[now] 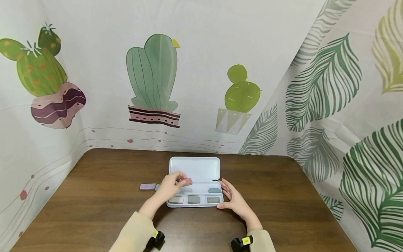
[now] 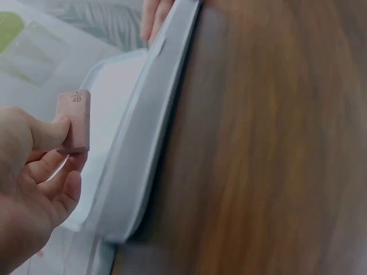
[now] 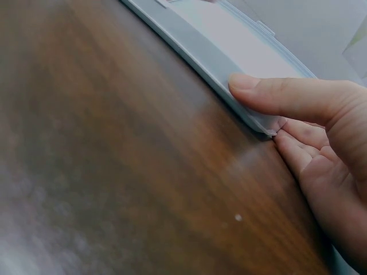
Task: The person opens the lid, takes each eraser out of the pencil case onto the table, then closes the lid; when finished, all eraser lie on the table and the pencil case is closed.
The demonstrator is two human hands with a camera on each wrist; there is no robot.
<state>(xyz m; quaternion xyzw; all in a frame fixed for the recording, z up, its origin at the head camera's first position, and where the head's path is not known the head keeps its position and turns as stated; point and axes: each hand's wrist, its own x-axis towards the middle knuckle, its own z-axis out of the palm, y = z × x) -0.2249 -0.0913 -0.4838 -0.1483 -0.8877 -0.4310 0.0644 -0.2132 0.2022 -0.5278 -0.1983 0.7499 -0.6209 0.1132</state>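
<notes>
My left hand pinches a pink eraser marked 4B between thumb and fingers, above the left part of an open white case. The right hand grips the right end of that case, its thumb on the front corner and its fingers along the side. In the case's front compartments lie a pale eraser, a grey-green eraser and another grey-green eraser. A blue-grey eraser sits at the right of the back section. The left hand covers part of that section.
The case's lid stands raised at the back. Left of the case, a purple eraser lies on the brown table, beside a blue-grey piece partly hidden by the left hand. A cactus-print cloth hangs behind the table.
</notes>
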